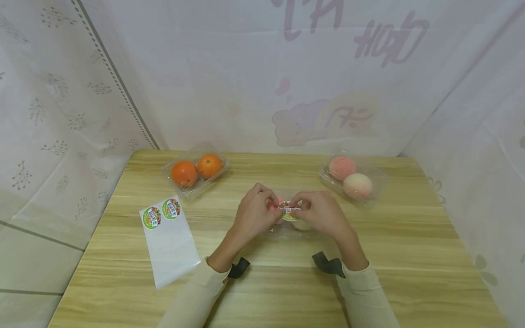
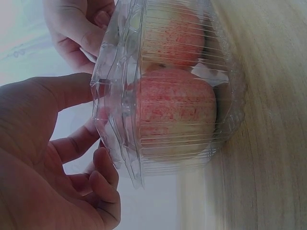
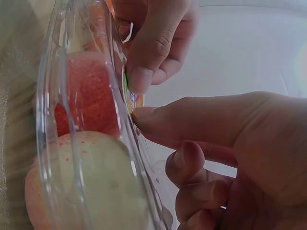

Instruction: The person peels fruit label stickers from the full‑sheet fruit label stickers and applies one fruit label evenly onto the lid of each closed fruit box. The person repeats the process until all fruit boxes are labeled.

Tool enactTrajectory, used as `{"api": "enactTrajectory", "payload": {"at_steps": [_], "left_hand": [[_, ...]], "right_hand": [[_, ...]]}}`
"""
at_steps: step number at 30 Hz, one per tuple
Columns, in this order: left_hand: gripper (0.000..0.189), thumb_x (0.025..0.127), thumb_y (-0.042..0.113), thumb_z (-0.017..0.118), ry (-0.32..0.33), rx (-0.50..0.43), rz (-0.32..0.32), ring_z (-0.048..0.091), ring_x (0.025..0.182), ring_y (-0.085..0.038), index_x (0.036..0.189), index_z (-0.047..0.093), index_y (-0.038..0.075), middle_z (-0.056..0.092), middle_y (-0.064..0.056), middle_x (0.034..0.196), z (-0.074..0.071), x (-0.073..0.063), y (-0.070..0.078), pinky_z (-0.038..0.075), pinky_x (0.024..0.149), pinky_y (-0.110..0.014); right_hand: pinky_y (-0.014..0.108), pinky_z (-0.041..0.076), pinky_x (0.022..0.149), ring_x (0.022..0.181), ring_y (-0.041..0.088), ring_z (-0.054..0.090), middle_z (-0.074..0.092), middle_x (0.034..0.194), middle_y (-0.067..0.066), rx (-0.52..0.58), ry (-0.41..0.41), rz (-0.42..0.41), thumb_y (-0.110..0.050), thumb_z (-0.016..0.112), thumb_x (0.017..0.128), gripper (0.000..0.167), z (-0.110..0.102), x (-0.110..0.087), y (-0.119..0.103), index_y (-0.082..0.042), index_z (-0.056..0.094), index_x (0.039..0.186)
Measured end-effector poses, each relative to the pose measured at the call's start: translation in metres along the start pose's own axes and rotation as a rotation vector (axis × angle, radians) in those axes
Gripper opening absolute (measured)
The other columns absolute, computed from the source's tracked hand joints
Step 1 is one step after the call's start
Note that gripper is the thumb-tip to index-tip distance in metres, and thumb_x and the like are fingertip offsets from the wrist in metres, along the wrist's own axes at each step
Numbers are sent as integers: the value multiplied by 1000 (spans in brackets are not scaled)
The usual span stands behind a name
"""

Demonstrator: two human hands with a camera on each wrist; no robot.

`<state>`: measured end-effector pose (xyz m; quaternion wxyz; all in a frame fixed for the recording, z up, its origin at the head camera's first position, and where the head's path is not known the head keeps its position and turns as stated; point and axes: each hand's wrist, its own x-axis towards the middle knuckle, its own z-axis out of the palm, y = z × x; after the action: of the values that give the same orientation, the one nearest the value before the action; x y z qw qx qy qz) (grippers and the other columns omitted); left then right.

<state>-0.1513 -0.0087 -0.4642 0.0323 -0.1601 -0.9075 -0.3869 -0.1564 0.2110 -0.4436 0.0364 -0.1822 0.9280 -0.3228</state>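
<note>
A clear plastic clamshell box (image 1: 283, 235) stands at the middle of the table in front of me. Two pink and cream peaches (image 2: 177, 115) lie inside it. Over its lid, my left hand (image 1: 255, 210) and right hand (image 1: 323, 213) pinch opposite sides of a round, colourful fruit sticker (image 1: 290, 217) between thumb and forefinger. In the right wrist view the sticker (image 3: 126, 91) lies close along the lid, with both thumbs on it. The other fingers of each hand are curled; the hands partly hide the box and sticker in the head view.
Toward the back left is a clear box holding two oranges (image 1: 184, 173). Another clear box with two peaches (image 1: 357, 186) stands at the back right. A white backing sheet (image 1: 172, 248) bearing two round stickers (image 1: 171, 208) lies on the wooden table (image 1: 270, 291) at left.
</note>
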Motion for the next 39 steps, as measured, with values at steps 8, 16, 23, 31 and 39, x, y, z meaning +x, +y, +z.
{"api": "enactTrajectory", "payload": {"at_steps": [8, 16, 23, 31, 39], "left_hand": [[20, 87, 21, 92, -3, -6, -14, 54, 85, -17, 90, 76, 10, 63, -2, 103, -1, 0, 2, 47, 70, -32], [21, 87, 22, 92, -13, -9, -38, 55, 87, -17, 93, 77, 10, 63, -2, 106, -2, 0, 2, 46, 71, -32], [21, 87, 24, 93, -8, -18, -45, 58, 90, -18, 95, 77, 11, 64, -1, 107, -2, 0, 2, 49, 73, -33], [20, 90, 27, 94, -13, -23, -16, 59, 94, -18, 90, 77, 16, 62, 0, 107, -4, -2, 1, 50, 77, -33], [12, 91, 21, 91, -37, -27, -20, 57, 91, -18, 93, 80, 16, 65, -2, 111, -10, -3, -3, 49, 76, -34]], "right_hand": [[32, 43, 57, 63, 12, 53, 62, 72, -8, 15, -15, 12, -13, 85, 90, 8, -5, -1, 5, -17, 82, 96], [31, 43, 57, 66, 14, 53, 61, 74, -6, 38, -36, 30, -15, 84, 90, 8, -12, -2, 9, -17, 81, 98], [31, 43, 57, 66, 14, 53, 62, 74, -7, 46, -44, 18, -12, 83, 89, 10, -16, -4, 13, -16, 81, 98], [29, 42, 56, 64, 14, 52, 61, 72, -7, 56, -44, 15, -9, 82, 87, 12, -19, -4, 17, -14, 82, 97], [30, 44, 57, 64, 14, 54, 62, 73, -6, 78, -48, 14, -8, 81, 87, 12, -21, -5, 20, -12, 80, 98]]}}
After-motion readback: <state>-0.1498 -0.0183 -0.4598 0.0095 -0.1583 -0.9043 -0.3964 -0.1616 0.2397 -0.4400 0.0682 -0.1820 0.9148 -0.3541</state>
